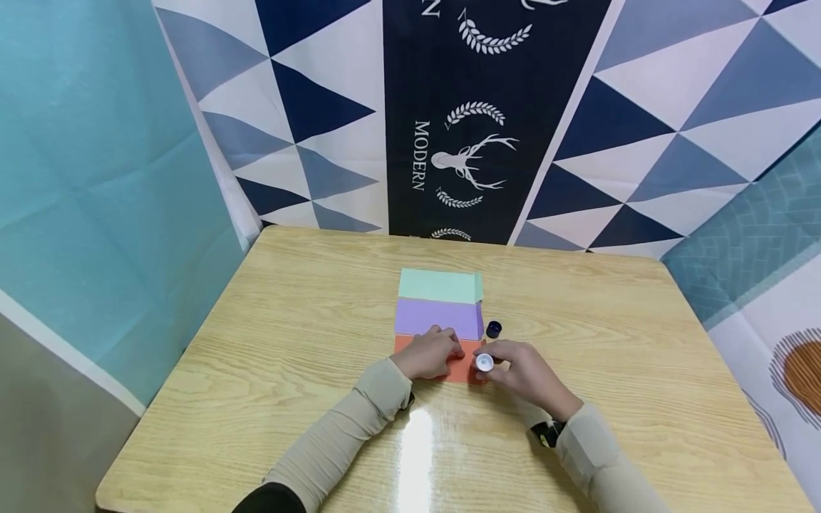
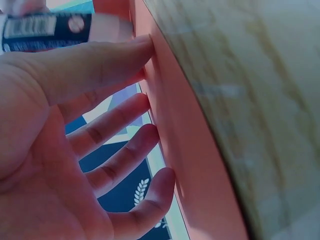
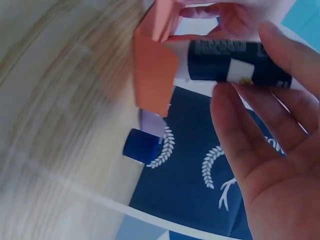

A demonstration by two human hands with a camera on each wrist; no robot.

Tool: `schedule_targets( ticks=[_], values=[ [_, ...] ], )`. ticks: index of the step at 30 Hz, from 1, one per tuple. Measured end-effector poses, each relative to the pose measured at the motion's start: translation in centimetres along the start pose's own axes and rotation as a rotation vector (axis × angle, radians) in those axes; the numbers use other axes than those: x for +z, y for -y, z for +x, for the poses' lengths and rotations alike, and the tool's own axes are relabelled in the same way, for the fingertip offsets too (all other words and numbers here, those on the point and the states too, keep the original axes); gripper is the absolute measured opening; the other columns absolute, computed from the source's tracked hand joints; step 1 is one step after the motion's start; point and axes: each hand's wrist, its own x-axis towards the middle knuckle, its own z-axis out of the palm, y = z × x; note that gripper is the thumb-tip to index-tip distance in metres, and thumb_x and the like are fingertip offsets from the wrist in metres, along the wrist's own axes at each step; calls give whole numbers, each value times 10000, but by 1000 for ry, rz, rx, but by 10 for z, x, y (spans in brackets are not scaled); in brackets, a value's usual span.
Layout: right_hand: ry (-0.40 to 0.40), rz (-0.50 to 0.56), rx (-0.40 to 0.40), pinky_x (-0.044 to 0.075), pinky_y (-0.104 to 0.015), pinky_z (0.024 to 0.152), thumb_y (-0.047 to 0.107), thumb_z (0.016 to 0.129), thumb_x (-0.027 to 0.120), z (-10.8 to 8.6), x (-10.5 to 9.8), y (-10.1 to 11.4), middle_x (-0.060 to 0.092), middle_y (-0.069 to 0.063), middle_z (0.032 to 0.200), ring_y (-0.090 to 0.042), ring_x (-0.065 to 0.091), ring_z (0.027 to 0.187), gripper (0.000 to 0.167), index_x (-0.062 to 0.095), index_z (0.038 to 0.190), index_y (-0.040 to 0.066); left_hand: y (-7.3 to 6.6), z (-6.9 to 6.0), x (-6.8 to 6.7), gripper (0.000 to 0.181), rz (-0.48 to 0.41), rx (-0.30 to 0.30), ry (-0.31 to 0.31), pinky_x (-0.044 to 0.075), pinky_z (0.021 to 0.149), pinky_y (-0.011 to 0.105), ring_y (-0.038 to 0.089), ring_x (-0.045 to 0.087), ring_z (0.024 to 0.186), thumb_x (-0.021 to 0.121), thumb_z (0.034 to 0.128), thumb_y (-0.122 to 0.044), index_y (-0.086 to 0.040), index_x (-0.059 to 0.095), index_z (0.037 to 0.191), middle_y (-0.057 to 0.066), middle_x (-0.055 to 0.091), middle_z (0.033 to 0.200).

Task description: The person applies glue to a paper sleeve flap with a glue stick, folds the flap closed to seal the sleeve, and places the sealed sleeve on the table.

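In my right hand (image 1: 529, 374) I grip a dark blue and white glue stick (image 3: 225, 62), with its white base facing up in the head view. In the right wrist view its tip is at the end flap of a folded orange paper piece (image 3: 154, 75); I cannot tell whether they touch. The fingertips of my left hand (image 1: 430, 354) rest on the orange paper (image 1: 465, 367), spread out in the left wrist view. Beside the papers, to the right, stands a dark blue cap (image 1: 493, 329).
Behind the orange piece lie a folded purple paper piece (image 1: 436, 318) and a mint green one (image 1: 438, 285), edge to edge. All are on a wooden table (image 1: 288, 320). A patterned cloth (image 1: 333, 114) hangs along the table's far edge.
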Motion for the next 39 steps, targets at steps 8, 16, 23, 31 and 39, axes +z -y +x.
schedule_targets(
  ticks=[8,16,23,31,39],
  values=[
    [112,101,74,563,-364,799,160,834,768,3,-16,5,747,18,1000,-97,674,913,214,748,1043,118,2,-2,0,380,-2,6,3,508,829,429,195,499,1148,677,870,-124,-228,680,1236,-32,581,1260],
    [-59,73,130,576,-344,763,122,805,790,19,-9,-6,745,-78,1047,-194,690,906,279,746,1072,55,2,-1,0,391,-1,8,4,506,833,433,197,498,1143,683,849,-116,-222,685,1226,-24,582,1259],
    [-101,86,112,582,-355,747,97,799,790,22,-2,-13,741,-99,1056,-191,690,863,231,752,1022,49,2,-1,0,379,7,15,8,504,831,433,203,494,1142,670,867,-121,-223,681,1232,-20,577,1263],
    [-97,73,124,580,-396,754,92,795,793,23,-3,-14,732,-106,1082,-218,690,886,281,740,1065,37,3,-1,-2,414,-12,4,-2,499,828,403,185,495,1135,684,834,-105,-233,685,1227,-36,579,1263],
    [-75,59,137,570,-329,770,113,804,788,21,0,-15,733,-85,1088,-211,686,923,313,733,1106,52,2,-2,-1,377,-15,14,7,501,832,440,211,493,1139,682,860,-114,-216,686,1223,-11,577,1266]
  ],
)
